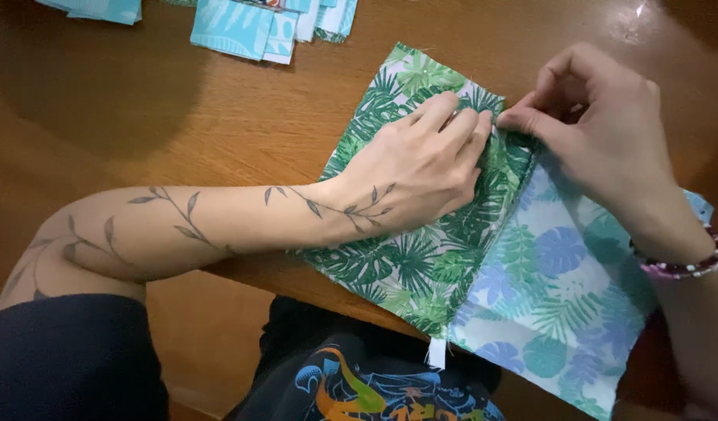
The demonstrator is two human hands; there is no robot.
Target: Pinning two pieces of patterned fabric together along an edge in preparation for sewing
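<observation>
A green leaf-print fabric square (405, 265) lies on the wooden table (179, 117), joined along one edge to a pale blue leaf-print square (554, 304) that hangs over the table's near edge. My left hand (421, 168) lies flat on the green piece, its fingertips pressing the seam at the far end. My right hand (600, 125) pinches the fabric edge at that same spot with thumb and forefinger. A beaded bracelet (686, 267) circles my right wrist. Whether a pin or needle is in the pinch is hidden.
Several cut fabric pieces in light blue and white prints (265, 23) are stacked at the table's far edge, with another blue piece (101, 9) at the far left. My lap in dark printed clothing (359, 382) is under the table's near edge.
</observation>
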